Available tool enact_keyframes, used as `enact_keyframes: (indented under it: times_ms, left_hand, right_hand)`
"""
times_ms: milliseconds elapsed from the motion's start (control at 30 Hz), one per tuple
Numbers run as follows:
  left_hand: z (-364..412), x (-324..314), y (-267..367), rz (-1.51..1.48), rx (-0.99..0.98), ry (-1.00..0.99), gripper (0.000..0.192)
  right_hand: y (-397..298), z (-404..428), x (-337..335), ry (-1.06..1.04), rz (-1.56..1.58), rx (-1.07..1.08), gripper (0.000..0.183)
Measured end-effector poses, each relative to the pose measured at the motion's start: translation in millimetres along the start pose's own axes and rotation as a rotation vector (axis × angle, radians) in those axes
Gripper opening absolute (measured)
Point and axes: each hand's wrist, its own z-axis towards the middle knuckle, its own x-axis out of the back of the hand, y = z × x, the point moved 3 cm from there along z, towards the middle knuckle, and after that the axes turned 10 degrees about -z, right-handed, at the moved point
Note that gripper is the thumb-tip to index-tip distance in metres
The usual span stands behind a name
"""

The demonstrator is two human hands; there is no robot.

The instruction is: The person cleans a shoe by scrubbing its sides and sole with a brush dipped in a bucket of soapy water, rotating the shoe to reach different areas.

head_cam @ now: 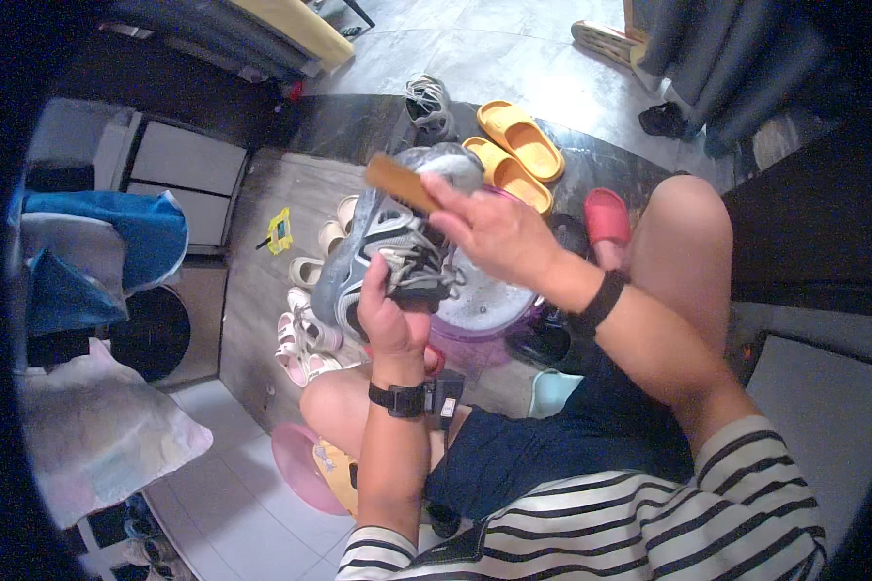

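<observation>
A grey lace-up sneaker (349,254) is held up in my left hand (396,319), gripped near its heel opening, with the toe pointing away from me. My right hand (498,232) grips a wooden brush (400,181), which lies across the toe end of the sneaker and is slightly blurred. Any bristles are hidden beneath the wood. Below and to the right of the sneaker stands a purple-rimmed basin (487,335) with foamy water (479,301) in it.
Yellow slides (527,141) and another sneaker (429,109) lie beyond the basin. Pale clogs (307,272) and white-pink shoes (312,330) sit at left. Black footwear (545,341) is right of the basin. A pink basin (294,465) stands by my left leg. Cloths hang at far left (109,247).
</observation>
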Motion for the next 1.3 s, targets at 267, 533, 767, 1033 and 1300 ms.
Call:
enact_keyframes:
  times_ms: [267, 533, 767, 1033, 1300]
  left_hand:
    - [6.7, 3.6, 1.8, -0.156, 0.053, -0.024, 0.039]
    - [7.1, 0.8, 2.5, -0.201, 0.041, 0.058, 0.042]
    - [6.7, 8.0, 21.7, -0.243, -0.023, 0.035, 0.042]
    - [-1.9, 0.0, 22.7, -0.398, 0.022, 0.07, 0.043]
    - [-4.8, -1.1, 25.3, -0.454, -0.04, 0.212, 0.043]
  right_hand:
    - [1.9, 5.9, -10.6, -0.016, 0.04, -0.048, 0.043]
    - [19.6, 7.6, -15.7, -0.041, -0.028, -0.032, 0.042]
    - [72.2, 30.6, 2.7, 0.258, 0.274, -0.245, 0.049]
    - [33.0, 23.9, 32.9, 0.27, 0.321, -0.031, 0.049]
    - [57.7, 41.3, 44.4, 0.3, 0.135, -0.129, 0.047]
